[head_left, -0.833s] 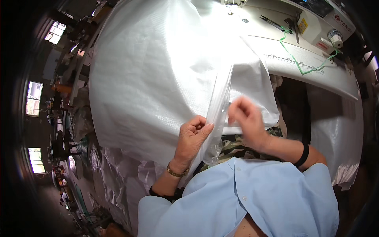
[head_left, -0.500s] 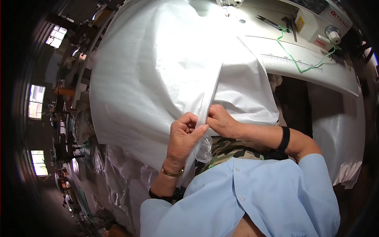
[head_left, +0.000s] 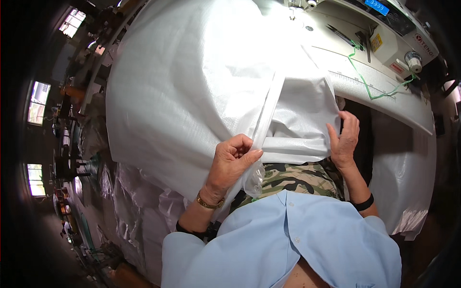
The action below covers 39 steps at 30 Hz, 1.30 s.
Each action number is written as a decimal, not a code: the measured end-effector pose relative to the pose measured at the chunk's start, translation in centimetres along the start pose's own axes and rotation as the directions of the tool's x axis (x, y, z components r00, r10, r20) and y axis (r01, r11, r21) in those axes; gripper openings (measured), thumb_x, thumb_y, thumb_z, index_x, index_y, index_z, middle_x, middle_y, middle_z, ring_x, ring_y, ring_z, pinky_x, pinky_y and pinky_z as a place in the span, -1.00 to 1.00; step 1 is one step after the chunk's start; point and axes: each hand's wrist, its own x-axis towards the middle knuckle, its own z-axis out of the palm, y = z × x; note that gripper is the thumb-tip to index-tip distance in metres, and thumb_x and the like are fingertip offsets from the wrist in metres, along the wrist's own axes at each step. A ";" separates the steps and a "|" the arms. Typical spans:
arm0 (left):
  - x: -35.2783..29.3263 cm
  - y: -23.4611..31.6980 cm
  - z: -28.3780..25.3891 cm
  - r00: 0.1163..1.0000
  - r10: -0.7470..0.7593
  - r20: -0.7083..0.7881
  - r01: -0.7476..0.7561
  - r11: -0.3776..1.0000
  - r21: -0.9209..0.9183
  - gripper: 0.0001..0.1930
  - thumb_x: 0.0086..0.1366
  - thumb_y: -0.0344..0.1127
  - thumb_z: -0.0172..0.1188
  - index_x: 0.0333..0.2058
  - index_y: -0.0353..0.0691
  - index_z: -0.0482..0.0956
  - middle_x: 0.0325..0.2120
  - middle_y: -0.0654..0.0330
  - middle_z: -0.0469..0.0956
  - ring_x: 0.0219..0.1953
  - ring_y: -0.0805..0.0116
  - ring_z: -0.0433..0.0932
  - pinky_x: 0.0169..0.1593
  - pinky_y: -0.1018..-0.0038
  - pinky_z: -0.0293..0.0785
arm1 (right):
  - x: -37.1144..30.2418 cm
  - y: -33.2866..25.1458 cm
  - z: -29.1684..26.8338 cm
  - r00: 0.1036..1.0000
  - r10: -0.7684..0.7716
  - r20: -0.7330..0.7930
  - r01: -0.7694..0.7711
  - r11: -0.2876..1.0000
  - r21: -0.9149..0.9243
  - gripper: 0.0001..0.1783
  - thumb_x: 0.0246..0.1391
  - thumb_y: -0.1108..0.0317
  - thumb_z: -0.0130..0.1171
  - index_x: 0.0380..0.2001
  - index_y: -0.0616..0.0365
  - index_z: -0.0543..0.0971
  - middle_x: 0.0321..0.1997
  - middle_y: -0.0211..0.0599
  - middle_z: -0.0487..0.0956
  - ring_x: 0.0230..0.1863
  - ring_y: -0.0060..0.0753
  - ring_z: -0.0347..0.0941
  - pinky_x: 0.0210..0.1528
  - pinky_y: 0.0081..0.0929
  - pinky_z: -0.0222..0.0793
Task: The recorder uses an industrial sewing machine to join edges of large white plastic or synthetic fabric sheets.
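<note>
Right hand (head_left: pixel 345 139) moved off the folded strip (head_left: pixel 270 108) to the white sheet's (head_left: pixel 158 96) right edge, fingers loosely spread. Left hand (head_left: pixel 230 165) pinches strip's lower end. Sheet drapes table (head_left: pixel 353 79) to lap. Fold formed above pinch; clear film (head_left: pixel 254 181) below looks loose, apparently left to tidy; stitching: can't tell.

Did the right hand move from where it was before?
Yes. The right hand moved right: it was left of the ruler scale, now it's below the scale's left end.

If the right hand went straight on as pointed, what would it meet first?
Probably the white, ruler-marked tabletop edge, though depth is unclear and the glossy white sheet might brush the fingers.
</note>
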 end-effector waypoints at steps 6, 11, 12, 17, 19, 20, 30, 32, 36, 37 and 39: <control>0.1 0.0 0.3 0.994 0.108 0.006 -0.108 0.992 0.066 -0.94 0.32 -0.44 0.26 -0.33 -0.29 0.57 -0.49 0.41 0.55 -0.44 0.75 0.42 -0.36 0.75 0.36 | -1.6 1.5 0.3 0.862 0.385 0.329 -0.481 0.825 0.298 -0.83 0.15 0.37 0.16 -0.30 0.26 0.47 -0.37 -0.11 0.39 -0.36 -0.09 0.35 -0.25 -0.28 0.31; -0.1 0.4 0.9 0.985 0.172 -0.016 -0.166 0.966 0.196 -0.95 0.31 -0.48 0.25 -0.34 -0.31 0.57 -0.51 0.43 0.51 -0.47 0.76 0.35 -0.41 0.74 0.28 | 0.5 -4.1 -4.3 0.849 -0.009 0.528 -0.329 0.773 0.542 -0.80 0.23 0.37 0.09 -0.40 0.30 0.43 -0.49 -0.12 0.35 -0.49 -0.13 0.28 -0.38 -0.30 0.25; -0.2 0.6 1.2 0.981 0.191 -0.022 -0.178 0.944 0.276 -0.95 0.30 -0.50 0.24 -0.36 -0.32 0.56 -0.53 0.43 0.50 -0.49 0.77 0.33 -0.44 0.73 0.25 | 1.1 -5.4 -5.5 0.834 -0.101 0.542 -0.306 0.733 0.607 -0.81 0.23 0.37 0.10 -0.39 0.29 0.44 -0.49 -0.12 0.36 -0.49 -0.13 0.30 -0.38 -0.30 0.26; 0.2 1.9 2.8 0.948 0.311 0.073 -0.310 0.844 0.438 -0.93 0.27 -0.56 0.20 -0.42 -0.32 0.56 -0.59 0.43 0.46 -0.56 0.78 0.28 -0.53 0.71 0.19 | 3.8 -10.9 -6.8 0.730 -0.377 0.570 -0.132 0.741 0.659 -0.85 0.15 0.44 0.16 -0.37 0.25 0.41 -0.46 -0.09 0.43 -0.43 -0.02 0.41 -0.37 -0.22 0.33; 0.3 2.3 3.2 0.939 0.311 0.147 -0.342 0.802 0.490 -0.96 0.24 -0.52 0.19 -0.40 -0.33 0.52 -0.62 0.21 0.48 -0.60 0.54 0.37 -0.50 0.53 0.30 | 3.8 -12.0 -6.3 0.677 -0.560 0.479 0.026 0.668 0.744 -0.84 0.11 0.48 0.18 -0.36 0.23 0.37 -0.45 -0.10 0.45 -0.41 0.00 0.46 -0.36 -0.19 0.36; 0.4 2.5 3.1 0.938 0.300 0.173 -0.346 0.781 0.519 -0.96 0.23 -0.52 0.17 -0.40 -0.34 0.51 -0.59 0.13 0.50 -0.59 0.45 0.40 -0.47 0.49 0.34 | 3.7 -12.3 -6.0 0.632 -0.562 0.533 -0.012 0.681 0.732 -0.80 0.08 0.48 0.20 -0.35 0.22 0.35 -0.46 -0.10 0.45 -0.38 0.00 0.49 -0.36 -0.16 0.39; 0.1 2.0 2.4 0.966 0.211 0.151 -0.252 0.903 0.348 -0.95 0.28 -0.51 0.12 -0.32 -0.38 0.53 -0.53 0.20 0.51 -0.47 0.57 0.41 -0.40 0.56 0.35 | 2.9 -13.2 -4.9 0.691 -0.562 0.454 0.112 0.704 0.701 -0.73 -0.03 0.48 0.29 -0.48 0.15 0.34 -0.57 -0.21 0.41 -0.53 -0.08 0.44 -0.42 -0.21 0.36; 0.0 2.2 2.4 0.979 0.153 0.138 -0.183 0.952 0.244 -0.94 0.31 -0.52 0.10 -0.30 -0.40 0.52 -0.51 0.29 0.49 -0.43 0.65 0.38 -0.39 0.60 0.35 | 2.8 -13.5 -4.9 0.685 -0.599 0.415 0.241 0.724 0.646 -0.77 0.02 0.39 0.25 -0.50 0.18 0.37 -0.60 -0.19 0.48 -0.56 -0.11 0.51 -0.48 -0.15 0.39; -0.3 2.8 2.0 0.989 0.091 0.120 -0.119 0.959 0.256 -0.94 0.34 -0.51 0.09 -0.30 -0.38 0.52 -0.49 0.35 0.48 -0.39 0.69 0.37 -0.37 0.64 0.35 | 3.1 -14.4 -4.4 0.721 -0.612 0.326 0.325 0.713 0.621 -0.80 -0.04 0.39 0.22 -0.51 0.14 0.38 -0.62 -0.27 0.46 -0.58 -0.23 0.49 -0.48 -0.26 0.39; -0.4 2.9 1.8 0.990 0.081 0.112 -0.104 0.970 0.221 -0.94 0.35 -0.51 0.09 -0.30 -0.37 0.52 -0.50 0.38 0.48 -0.41 0.70 0.36 -0.38 0.65 0.34 | 3.1 -14.7 -4.1 0.700 -0.646 0.304 0.405 0.709 0.577 -0.83 -0.06 0.38 0.20 -0.52 0.13 0.38 -0.60 -0.31 0.45 -0.55 -0.27 0.48 -0.44 -0.32 0.38; -0.5 3.0 1.5 0.992 0.058 0.109 -0.076 0.981 0.176 -0.94 0.36 -0.51 0.10 -0.30 -0.36 0.53 -0.50 0.40 0.48 -0.43 0.71 0.36 -0.39 0.66 0.34 | 2.9 -14.7 -3.4 0.676 -0.673 0.300 0.470 0.707 0.528 -0.85 -0.09 0.38 0.17 -0.53 0.11 0.39 -0.58 -0.34 0.44 -0.52 -0.31 0.47 -0.41 -0.38 0.38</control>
